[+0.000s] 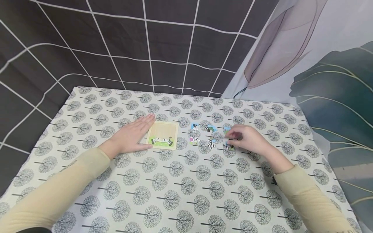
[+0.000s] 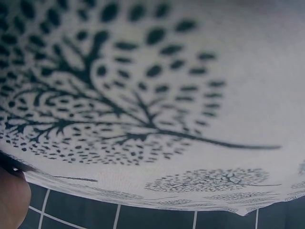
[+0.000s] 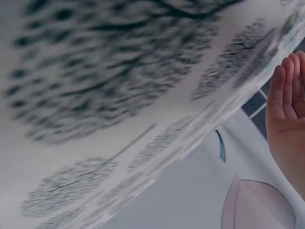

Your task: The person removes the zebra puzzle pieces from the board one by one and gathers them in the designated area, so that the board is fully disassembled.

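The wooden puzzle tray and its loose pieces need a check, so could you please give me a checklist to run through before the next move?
1. Wooden puzzle tray flat on the patterned cloth: ok.
2. Left grip at the tray: ok, resting along its left edge.
3. Room in the tray: ok, bare wood shows above the zebra-patterned section.
4. Loose pieces outside the tray: ok, they lie on the cloth to its right.
5. Rightmost pieces fully visible: not ok, the right grip partly hides them.
6. Right grip holding a piece: cannot tell.

the head view is soft and bright, both wrist views dimmer, their nearest cloth (image 3: 100, 71) blurred.
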The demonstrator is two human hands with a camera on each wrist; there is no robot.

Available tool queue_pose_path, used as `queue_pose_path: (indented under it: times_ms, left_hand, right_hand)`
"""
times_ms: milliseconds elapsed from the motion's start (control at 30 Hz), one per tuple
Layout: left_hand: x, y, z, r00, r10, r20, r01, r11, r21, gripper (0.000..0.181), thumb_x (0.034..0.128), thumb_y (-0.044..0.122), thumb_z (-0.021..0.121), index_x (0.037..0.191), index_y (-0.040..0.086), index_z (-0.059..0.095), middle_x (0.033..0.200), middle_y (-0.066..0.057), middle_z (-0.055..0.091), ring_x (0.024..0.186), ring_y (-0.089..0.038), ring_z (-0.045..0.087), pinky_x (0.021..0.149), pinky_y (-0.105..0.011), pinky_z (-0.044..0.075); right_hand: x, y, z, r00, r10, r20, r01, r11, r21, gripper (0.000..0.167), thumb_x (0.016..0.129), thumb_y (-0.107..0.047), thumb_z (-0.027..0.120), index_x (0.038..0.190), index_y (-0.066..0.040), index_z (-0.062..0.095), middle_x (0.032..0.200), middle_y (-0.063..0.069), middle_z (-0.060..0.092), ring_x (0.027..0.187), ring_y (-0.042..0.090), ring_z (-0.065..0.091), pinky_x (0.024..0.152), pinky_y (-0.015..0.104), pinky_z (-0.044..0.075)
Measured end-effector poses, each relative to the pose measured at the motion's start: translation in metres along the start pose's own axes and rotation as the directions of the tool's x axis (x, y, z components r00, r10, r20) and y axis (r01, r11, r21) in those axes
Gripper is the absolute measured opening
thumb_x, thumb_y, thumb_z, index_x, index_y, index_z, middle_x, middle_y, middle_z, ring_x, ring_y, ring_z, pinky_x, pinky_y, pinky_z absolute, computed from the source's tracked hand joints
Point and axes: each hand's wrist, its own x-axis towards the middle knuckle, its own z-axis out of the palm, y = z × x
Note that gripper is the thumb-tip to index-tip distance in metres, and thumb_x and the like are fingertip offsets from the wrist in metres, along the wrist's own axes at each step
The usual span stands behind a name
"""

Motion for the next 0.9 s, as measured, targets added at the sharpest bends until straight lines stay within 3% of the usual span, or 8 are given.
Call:
queue_pose_path:
  times_ms: [367,633,900]
  left_hand:
    - [0.000,0.001,-0.003,1.000,0.009,0.006,-0.009,1.000,0.001,0.104,0.1031,0.068,0.048,0.169,-0.003,0.011,0.179,-0.018,0.006,0.167,-0.036,0.011,0.138,-0.047,0.015]
    - [0.002,0.002,-0.005,1.000,0.006,0.012,-0.006,1.000,-0.021,0.104,0.1025,0.069,0.049,0.169,-0.001,0.011,0.179,-0.017,0.006,0.167,-0.036,0.011,0.138,-0.048,0.014]
    - [0.000,0.002,-0.003,1.000,-0.002,0.015,0.002,1.000,-0.010,0.104,0.1025,0.069,0.049,0.169,-0.001,0.010,0.179,-0.017,0.005,0.167,-0.035,0.010,0.138,-0.047,0.014]
  right_hand:
    - [0.035,-0.036,0.011,0.996,-0.071,0.062,0.069,0.997,0.041,0.020,0.090,-0.007,0.082,0.109,-0.005,0.077,0.103,0.007,0.079,0.094,0.023,0.075,0.090,0.040,0.067]
    - [0.072,-0.068,0.029,0.976,-0.179,0.120,0.170,0.982,0.080,0.019,0.090,-0.009,0.082,0.108,-0.005,0.078,0.103,0.006,0.079,0.094,0.019,0.075,0.091,0.033,0.066]
    - [0.108,-0.102,0.050,0.957,-0.217,0.190,0.194,0.972,0.131,0.020,0.091,-0.010,0.082,0.110,-0.004,0.078,0.105,0.007,0.079,0.095,0.018,0.075,0.092,0.027,0.064]
